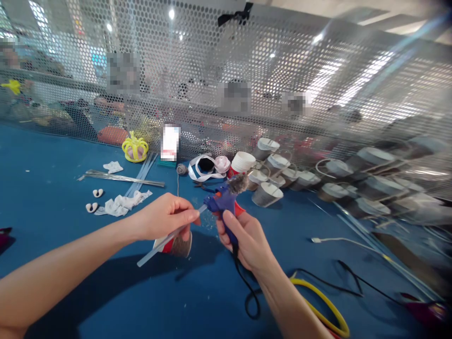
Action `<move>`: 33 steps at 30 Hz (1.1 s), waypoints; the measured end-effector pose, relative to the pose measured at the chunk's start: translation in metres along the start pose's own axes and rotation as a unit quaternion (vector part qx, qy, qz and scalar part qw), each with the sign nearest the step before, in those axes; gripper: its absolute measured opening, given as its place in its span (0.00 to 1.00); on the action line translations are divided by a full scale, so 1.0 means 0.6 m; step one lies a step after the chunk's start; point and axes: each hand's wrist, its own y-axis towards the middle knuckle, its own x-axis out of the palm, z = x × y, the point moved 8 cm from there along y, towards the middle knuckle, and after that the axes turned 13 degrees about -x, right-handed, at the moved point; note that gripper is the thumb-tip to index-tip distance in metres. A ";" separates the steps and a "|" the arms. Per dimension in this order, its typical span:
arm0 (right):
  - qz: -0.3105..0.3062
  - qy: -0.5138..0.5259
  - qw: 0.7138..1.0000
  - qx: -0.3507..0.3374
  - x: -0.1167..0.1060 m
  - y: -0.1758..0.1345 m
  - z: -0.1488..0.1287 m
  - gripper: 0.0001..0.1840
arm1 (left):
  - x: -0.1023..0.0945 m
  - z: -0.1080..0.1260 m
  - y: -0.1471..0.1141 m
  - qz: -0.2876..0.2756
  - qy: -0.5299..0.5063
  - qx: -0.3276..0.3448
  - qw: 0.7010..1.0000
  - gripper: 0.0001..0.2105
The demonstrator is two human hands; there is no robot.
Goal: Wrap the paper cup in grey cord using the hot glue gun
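My right hand (245,235) is wrapped around the handle of a blue hot glue gun (222,202) with an orange-red trigger. Its nozzle points up and away, coated in greyish residue. A black cord hangs from the handle. In my left hand (171,216) a translucent glue stick (155,252) is pinched between thumb and fingers. The stick's upper end meets the rear of the gun; how far in it sits I cannot tell. Below my left hand a small cup wrapped in brown and red (181,245) lies on the blue table, partly hidden by the hand and stick.
Many small brown-and-white cups (267,194) crowd the right side. Behind them rises a perforated metal screen (197,61). At left lie metal wires (123,177), white lace (122,205) and a yellow crown-like piece (134,148). A white cable (346,239) and yellow hoop (323,301) lie right.
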 end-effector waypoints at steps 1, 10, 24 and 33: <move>-0.005 -0.033 0.999 -0.013 -0.003 0.000 -0.003 0.17 | 0.002 -0.002 0.000 -0.003 -0.003 -0.005 1.000 0.14; -0.021 -0.196 0.978 -0.064 -0.009 -0.008 -0.024 0.20 | 0.009 -0.008 -0.008 -0.005 -0.056 -0.005 0.998 0.11; -0.027 -0.236 0.968 -0.075 -0.002 -0.008 -0.020 0.22 | -0.016 0.010 -0.020 0.170 0.139 0.070 0.973 0.11; -0.051 -0.162 0.985 -0.027 0.008 -0.007 -0.003 0.21 | 0.009 -0.011 -0.005 -0.006 -0.044 -0.013 0.999 0.11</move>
